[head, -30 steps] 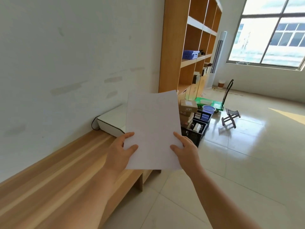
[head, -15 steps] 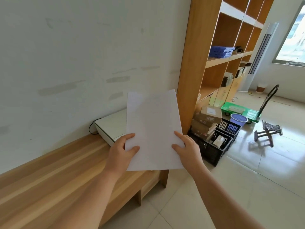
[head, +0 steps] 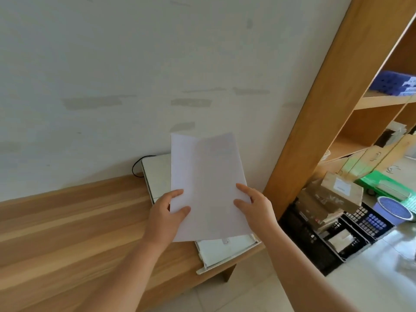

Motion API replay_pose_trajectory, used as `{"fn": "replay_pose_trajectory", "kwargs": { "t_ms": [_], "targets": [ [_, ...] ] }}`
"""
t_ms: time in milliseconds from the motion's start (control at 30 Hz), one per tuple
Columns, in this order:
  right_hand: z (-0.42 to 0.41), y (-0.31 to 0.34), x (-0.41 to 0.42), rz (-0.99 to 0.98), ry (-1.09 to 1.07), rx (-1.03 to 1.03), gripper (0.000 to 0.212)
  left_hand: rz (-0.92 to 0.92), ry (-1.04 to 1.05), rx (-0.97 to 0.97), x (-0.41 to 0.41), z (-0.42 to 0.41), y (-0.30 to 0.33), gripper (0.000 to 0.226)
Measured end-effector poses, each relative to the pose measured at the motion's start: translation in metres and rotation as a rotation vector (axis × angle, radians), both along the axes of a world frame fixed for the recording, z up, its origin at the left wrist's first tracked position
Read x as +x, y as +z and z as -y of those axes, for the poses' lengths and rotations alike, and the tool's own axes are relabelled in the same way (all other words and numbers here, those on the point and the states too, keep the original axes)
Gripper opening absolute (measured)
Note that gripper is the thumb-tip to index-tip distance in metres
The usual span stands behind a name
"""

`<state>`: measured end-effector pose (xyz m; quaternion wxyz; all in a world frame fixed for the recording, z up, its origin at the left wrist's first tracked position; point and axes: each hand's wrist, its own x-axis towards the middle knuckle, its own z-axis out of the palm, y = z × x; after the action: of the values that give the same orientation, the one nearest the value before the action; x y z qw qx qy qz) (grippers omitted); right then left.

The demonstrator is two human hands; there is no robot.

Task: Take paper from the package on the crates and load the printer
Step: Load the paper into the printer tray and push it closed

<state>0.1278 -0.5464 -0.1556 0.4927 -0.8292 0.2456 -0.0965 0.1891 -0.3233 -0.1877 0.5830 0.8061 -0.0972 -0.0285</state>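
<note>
A thin stack of white paper (head: 207,183) stands nearly upright in front of me, held by both hands at its lower part. My left hand (head: 165,213) pinches its left edge and my right hand (head: 256,207) pinches its right edge. Right behind and below the sheets sits the flat white printer (head: 157,174) on the wooden bench (head: 67,226) by the wall; its open tray (head: 225,251) sticks out over the bench's end. The paper hides the printer's middle. To the right, brown paper packages (head: 333,197) lie on black crates (head: 315,242).
A tall wooden shelf unit (head: 326,109) rises right of the printer, close to the bench end. A black cable (head: 136,165) loops behind the printer. On the tiled floor at far right stand a purple bin (head: 392,209) and a green cart (head: 382,183).
My view has swung left and down and come closer to the bench, so the printer's tray shows below the sheets. Both hands have kept their grip on the paper throughout.
</note>
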Motion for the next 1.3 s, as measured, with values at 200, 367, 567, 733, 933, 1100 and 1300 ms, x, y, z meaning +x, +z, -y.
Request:
{"fn": "replay_pose_trajectory", "kwargs": {
  "t_ms": [200, 367, 567, 733, 933, 1100, 1300],
  "targets": [
    [0.049, -0.027, 0.055, 0.005, 0.229, 0.031, 0.043, -0.013, 0.190, 0.013, 0.006, 0.036, -0.021, 0.044],
    [0.109, -0.046, 0.083, -0.026, 0.388, 0.048, 0.043, -0.049, 0.329, 0.041, -0.001, 0.097, -0.033, 0.045],
    [0.150, -0.072, 0.094, -0.126, 0.470, 0.128, 0.043, -0.191, 0.428, 0.036, -0.012, 0.141, -0.057, 0.041],
    [0.160, -0.102, 0.082, -0.213, 0.458, 0.207, 0.041, -0.260, 0.425, 0.067, -0.025, 0.149, -0.083, 0.042],
    [0.162, -0.132, 0.053, -0.336, 0.387, 0.227, 0.039, -0.391, 0.371, 0.046, -0.042, 0.149, -0.116, 0.039],
    [0.162, -0.154, 0.030, -0.360, 0.302, 0.352, 0.037, -0.488, 0.353, 0.020, -0.055, 0.145, -0.134, 0.039],
    [0.172, -0.190, -0.014, -0.456, 0.221, 0.424, 0.039, -0.583, 0.296, 0.041, -0.090, 0.154, -0.163, 0.041]
  ]
}}
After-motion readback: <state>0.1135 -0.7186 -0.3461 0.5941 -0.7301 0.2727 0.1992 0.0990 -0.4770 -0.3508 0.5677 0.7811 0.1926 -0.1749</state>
